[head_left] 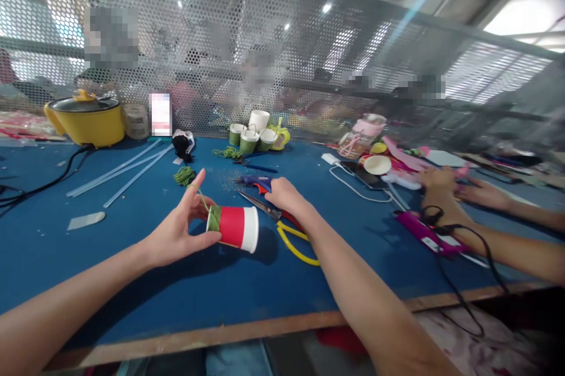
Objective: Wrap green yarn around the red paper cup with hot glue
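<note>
My left hand [189, 220] grips a paper cup [232, 227] lying on its side in the air, its white rim toward the right. Red covers the cup's middle, and green yarn [214, 218] is wound round the end nearest my palm. A strand runs from it up past my fingers, near a small green yarn bundle [184, 175]. My right hand [282, 196] is closed round the blue glue gun [255, 180], whose nozzle points left. Below that hand lie scissors [296, 240] with yellow handles, blades toward the upper left.
Several green-wrapped cups [249, 142] stand at the back beside pliers [260, 165]. Glue sticks [119, 173], a yellow electric pot [90, 122] and a phone [160, 115] are at left. At right are a purple power strip [430, 235], cables and a co-worker's arms [481, 235].
</note>
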Motion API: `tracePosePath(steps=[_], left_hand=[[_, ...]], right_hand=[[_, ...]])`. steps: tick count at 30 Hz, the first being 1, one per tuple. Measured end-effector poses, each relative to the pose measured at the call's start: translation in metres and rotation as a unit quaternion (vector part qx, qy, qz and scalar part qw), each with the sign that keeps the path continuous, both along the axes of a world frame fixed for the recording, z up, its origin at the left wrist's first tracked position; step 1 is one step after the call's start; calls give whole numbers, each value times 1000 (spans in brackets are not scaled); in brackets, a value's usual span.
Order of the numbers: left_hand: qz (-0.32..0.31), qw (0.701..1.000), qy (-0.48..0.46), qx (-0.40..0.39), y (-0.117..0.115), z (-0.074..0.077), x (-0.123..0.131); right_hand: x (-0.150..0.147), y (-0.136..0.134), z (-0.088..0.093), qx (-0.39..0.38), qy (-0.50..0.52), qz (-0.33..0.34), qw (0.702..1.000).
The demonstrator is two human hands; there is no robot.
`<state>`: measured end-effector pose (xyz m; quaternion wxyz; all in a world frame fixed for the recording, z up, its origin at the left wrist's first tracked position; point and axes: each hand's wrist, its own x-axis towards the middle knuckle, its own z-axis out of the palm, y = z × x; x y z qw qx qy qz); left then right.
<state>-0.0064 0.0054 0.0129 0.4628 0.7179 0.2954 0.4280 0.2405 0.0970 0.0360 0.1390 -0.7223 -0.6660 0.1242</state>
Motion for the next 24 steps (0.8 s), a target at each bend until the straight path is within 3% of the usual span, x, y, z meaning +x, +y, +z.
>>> tracePosePath(steps=[5, 7, 9, 12, 15, 24], left_hand=[[18, 998, 38, 40, 2, 0, -3], [26, 997, 52, 55, 4, -1, -4], [36, 995, 63, 64, 6, -2, -6], [53, 993, 82, 71, 9, -2, -8], [64, 990, 94, 81, 11, -1, -10], [81, 988, 116, 60, 15, -2, -13]], right_hand=[[3, -13, 7, 37, 39, -11, 998], [4, -26, 19, 50, 90, 17, 995], [2, -42, 30, 49, 207, 77, 974], [-5, -64, 43, 25, 256, 119, 959], [-12, -80, 47, 10, 235, 147, 961], [-11, -102, 48, 88, 44, 264, 959]])
